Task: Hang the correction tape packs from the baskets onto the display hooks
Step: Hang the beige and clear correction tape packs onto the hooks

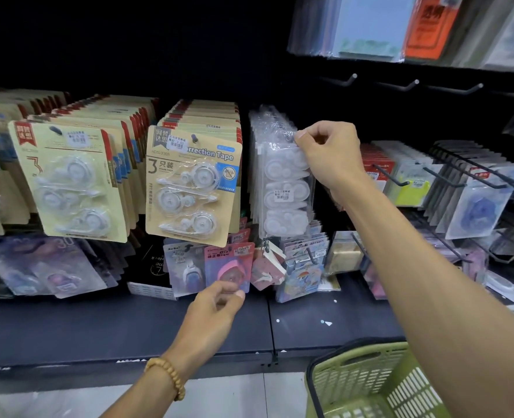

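Right hand [328, 155] pinches the clear tape pack [285, 188] by its top edge at my 12 o'clock, long axis vertical, on its hook; left hand [216, 309] hangs loosely curled, holding nothing, near 6.

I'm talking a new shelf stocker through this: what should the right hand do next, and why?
Probably push the clear plastic three-piece correction tape pack back along its hook and let go. The right hand pinches its top edge at the front of a row of like packs, so it looks nearly hung. The left hand holds nothing.
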{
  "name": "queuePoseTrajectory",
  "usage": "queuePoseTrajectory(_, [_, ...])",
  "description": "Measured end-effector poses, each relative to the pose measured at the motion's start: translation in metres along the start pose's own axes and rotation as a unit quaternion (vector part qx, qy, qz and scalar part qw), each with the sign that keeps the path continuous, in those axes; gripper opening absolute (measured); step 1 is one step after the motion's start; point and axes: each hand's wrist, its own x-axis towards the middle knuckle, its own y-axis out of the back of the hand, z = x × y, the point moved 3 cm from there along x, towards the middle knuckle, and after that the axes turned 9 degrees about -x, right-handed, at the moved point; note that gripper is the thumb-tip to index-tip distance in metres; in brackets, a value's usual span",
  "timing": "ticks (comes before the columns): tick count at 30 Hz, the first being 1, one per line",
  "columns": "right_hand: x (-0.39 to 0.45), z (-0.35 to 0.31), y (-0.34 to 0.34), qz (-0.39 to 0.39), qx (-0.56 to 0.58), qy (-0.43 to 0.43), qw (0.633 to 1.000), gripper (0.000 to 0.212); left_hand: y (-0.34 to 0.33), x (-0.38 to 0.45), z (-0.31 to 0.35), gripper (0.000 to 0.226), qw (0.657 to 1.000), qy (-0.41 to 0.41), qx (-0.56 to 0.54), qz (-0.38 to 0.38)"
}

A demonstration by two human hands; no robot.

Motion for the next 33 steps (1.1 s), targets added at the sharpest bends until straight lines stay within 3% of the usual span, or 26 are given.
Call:
queuePoseTrajectory(28, [0.007,0.006,0.003,-0.020,0.024,-0.043,0.999,0.029,-0.005,-0.003,0.001,0.013,1.000,0.007,-0.027,0.002])
queuePoseTrajectory(33, [0.004,0.001,0.006,-0.011,-0.004,-0.010,1.000,0.026,-0.004,-0.002,0.001,0.014,1.000,0.010,-0.027,0.002])
